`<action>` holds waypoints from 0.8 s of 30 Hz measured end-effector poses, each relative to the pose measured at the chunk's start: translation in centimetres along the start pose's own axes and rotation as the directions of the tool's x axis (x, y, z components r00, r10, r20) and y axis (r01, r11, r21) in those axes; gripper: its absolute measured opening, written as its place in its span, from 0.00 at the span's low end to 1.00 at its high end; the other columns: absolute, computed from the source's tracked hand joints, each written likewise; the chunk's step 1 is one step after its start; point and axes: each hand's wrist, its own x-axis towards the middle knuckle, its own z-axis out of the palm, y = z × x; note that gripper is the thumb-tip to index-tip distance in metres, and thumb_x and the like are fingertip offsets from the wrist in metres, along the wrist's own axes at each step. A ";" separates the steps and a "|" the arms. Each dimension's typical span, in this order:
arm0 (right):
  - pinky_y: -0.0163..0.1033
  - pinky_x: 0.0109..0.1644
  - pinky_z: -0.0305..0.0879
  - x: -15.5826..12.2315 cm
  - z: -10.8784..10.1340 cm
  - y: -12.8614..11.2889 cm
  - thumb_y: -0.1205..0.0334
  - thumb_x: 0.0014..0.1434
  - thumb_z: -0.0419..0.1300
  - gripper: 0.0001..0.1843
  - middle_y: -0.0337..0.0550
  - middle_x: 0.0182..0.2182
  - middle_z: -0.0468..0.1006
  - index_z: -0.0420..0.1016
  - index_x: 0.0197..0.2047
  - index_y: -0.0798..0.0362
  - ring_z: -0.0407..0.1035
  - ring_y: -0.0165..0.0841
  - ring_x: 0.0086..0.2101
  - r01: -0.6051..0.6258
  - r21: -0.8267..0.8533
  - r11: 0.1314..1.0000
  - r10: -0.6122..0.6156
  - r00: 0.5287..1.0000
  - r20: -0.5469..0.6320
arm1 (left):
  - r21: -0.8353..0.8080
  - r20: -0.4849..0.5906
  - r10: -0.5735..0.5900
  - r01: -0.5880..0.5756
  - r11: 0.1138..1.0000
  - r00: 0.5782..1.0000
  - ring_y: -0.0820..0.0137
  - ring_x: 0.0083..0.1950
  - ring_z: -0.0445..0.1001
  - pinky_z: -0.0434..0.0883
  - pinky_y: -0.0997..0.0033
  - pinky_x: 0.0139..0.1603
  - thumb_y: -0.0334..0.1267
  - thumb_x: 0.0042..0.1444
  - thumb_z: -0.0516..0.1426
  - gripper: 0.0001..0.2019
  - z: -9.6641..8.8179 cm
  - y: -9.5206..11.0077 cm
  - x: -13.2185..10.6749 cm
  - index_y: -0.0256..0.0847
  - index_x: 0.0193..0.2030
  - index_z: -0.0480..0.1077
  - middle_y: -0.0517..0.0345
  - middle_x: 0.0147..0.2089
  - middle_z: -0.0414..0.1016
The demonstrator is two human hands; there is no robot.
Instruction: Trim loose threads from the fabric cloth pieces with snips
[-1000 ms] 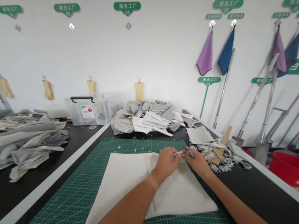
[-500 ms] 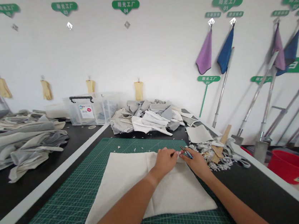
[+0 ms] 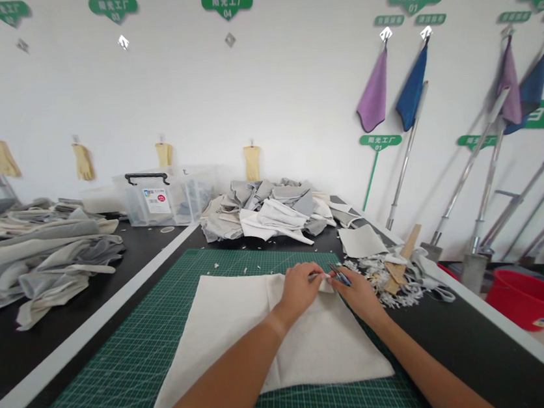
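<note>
A square of cream padded fabric (image 3: 287, 340) lies flat on a green grid cutting mat (image 3: 229, 261). My left hand (image 3: 299, 290) pinches the fabric's far corner (image 3: 326, 285) between its fingers. My right hand (image 3: 358, 297) sits just to the right of that corner, holding small scissors with dark blue handles (image 3: 340, 276). The blades are thin and partly hidden by my fingers. Right of the mat, a heap of white fabric scraps (image 3: 389, 282) lies beside my right hand.
A pile of grey and cream cloth pieces (image 3: 265, 211) lies beyond the mat, with a clear plastic box (image 3: 163, 200) behind it. Folded grey cloth (image 3: 37, 257) covers the black table on the left. A red bucket (image 3: 531, 299) stands on the floor to the right.
The whole scene sits slightly higher in the view as my head tilts. The pinched fabric corner now shows more clearly between my hands, and the scissors have shifted slightly.
</note>
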 end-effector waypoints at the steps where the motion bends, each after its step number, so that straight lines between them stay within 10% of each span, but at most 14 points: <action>1: 0.36 0.34 0.58 0.0 0.1 0.1 0.49 0.60 0.59 0.14 0.38 0.28 0.76 0.77 0.38 0.50 0.68 0.36 0.30 -0.002 -0.005 1.000 0.002 1.000 0.008 | -0.025 -0.003 0.002 -0.002 1.000 1.000 0.66 0.46 0.74 0.66 0.66 0.50 0.41 0.62 0.57 0.06 0.0 -0.1 0.0 0.47 0.40 0.76 0.61 0.42 0.80; 24: 0.37 0.37 0.60 -0.3 0.5 -0.7 0.40 0.65 0.52 0.21 0.38 0.32 0.77 0.74 0.41 0.48 0.69 0.36 0.33 0.049 -0.045 0.998 -0.044 0.994 0.105 | -0.347 0.008 -0.057 0.056 0.936 0.998 0.66 0.44 0.78 0.70 0.70 0.48 0.38 0.59 0.58 0.10 1.0 -1.7 0.7 0.41 0.40 0.80 0.56 0.41 0.82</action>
